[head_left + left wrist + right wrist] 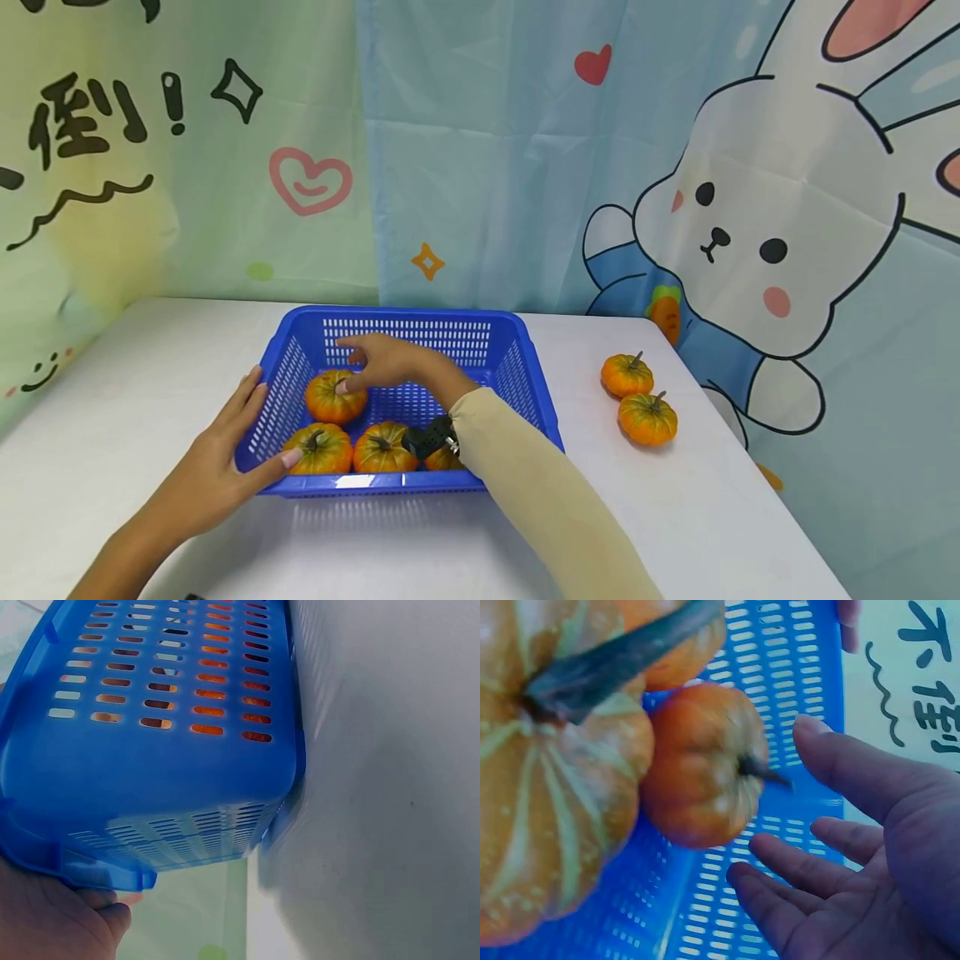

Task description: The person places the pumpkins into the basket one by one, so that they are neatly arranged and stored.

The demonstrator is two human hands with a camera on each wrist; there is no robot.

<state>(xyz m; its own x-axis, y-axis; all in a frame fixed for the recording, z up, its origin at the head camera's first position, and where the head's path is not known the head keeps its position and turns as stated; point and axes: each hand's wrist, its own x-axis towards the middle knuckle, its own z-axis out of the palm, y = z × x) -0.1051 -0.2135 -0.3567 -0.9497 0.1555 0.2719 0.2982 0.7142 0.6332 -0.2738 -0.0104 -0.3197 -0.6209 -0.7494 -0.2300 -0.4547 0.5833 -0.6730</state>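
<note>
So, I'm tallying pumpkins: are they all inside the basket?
No, two pumpkins sit on the table to the right of the basket.

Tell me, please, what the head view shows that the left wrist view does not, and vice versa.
Only the head view shows the two pumpkins outside the basket, on the table, and the rabbit printed on the backdrop.
Only the left wrist view shows the basket's outer wall close up, with orange showing through its slots.
Both share the blue basket, the left hand touching it, the table and some backdrop.
</note>
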